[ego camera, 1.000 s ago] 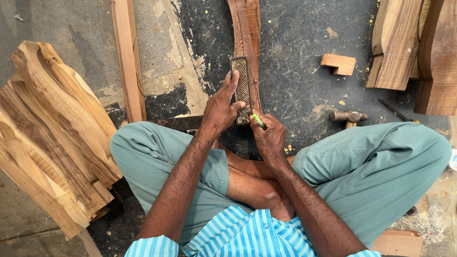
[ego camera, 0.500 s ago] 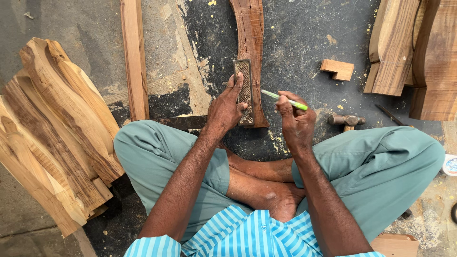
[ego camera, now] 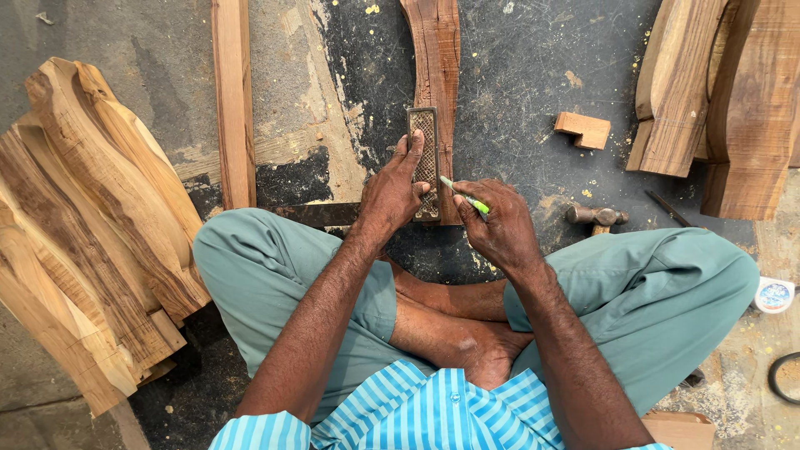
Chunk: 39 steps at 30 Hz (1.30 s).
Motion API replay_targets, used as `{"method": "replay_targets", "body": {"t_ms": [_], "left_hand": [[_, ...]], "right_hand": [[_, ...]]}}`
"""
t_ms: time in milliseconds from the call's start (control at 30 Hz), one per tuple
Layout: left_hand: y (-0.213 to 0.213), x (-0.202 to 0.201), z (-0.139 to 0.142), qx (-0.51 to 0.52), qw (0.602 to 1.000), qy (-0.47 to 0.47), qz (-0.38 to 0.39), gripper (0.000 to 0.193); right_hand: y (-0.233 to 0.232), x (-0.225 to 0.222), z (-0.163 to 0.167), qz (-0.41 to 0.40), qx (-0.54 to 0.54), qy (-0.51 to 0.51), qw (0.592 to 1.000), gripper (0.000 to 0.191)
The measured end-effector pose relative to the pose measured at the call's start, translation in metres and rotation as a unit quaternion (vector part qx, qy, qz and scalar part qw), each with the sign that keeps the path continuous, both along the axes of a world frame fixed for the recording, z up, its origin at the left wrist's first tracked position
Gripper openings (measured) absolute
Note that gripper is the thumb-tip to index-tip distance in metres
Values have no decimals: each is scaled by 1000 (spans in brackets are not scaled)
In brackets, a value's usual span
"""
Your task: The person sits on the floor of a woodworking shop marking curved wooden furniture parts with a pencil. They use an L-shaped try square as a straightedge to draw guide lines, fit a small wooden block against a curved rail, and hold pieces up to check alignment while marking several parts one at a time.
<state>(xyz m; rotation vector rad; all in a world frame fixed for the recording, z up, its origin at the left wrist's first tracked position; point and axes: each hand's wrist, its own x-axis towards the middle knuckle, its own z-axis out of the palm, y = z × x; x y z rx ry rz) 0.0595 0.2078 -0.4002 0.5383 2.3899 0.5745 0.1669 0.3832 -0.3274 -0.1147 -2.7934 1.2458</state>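
Two hands at work, I see. Left hand (ego camera: pixel 392 193) pins metal template (ego camera: pixel 425 162) flat on curved plank (ego camera: pixel 437 58). Right hand (ego camera: pixel 498 225) pinches green pencil (ego camera: pixel 463 197), tip beside template edge. Marking step, I judge; next stroke needs template held unmoved. Hammer (ego camera: pixel 596 216) lies right.

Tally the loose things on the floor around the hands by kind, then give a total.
Curved wooden piece under the metal template: 1
Metal template: 1
Green pencil: 1
Straight wooden plank: 1
Small wood block: 1
Hammer: 1
Total: 6
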Motion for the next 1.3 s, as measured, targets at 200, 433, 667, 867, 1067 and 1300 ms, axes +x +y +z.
{"method": "replay_targets", "body": {"t_ms": [200, 433, 667, 867, 1067, 1300], "left_hand": [[-1, 0, 1, -13, 1000, 3, -4, 95], [-2, 1, -2, 1, 1000, -14, 8, 92], [-3, 1, -7, 4, 1000, -15, 6, 92], [-3, 0, -2, 9, 1000, 2, 3, 93], [-2, -1, -1, 1, 1000, -13, 5, 93], [-3, 0, -4, 10, 1000, 8, -5, 93]], "right_hand": [[13, -52, -11, -31, -17, -142, 989, 22], [13, -63, -19, -41, 22, -105, 993, 20], [-4, 0, -8, 66, 73, 62, 993, 20], [20, -70, -15, -42, -6, -171, 984, 20], [22, -75, -14, -58, -63, -94, 992, 21], [7, -33, -20, -42, -56, 9, 998, 20]]}}
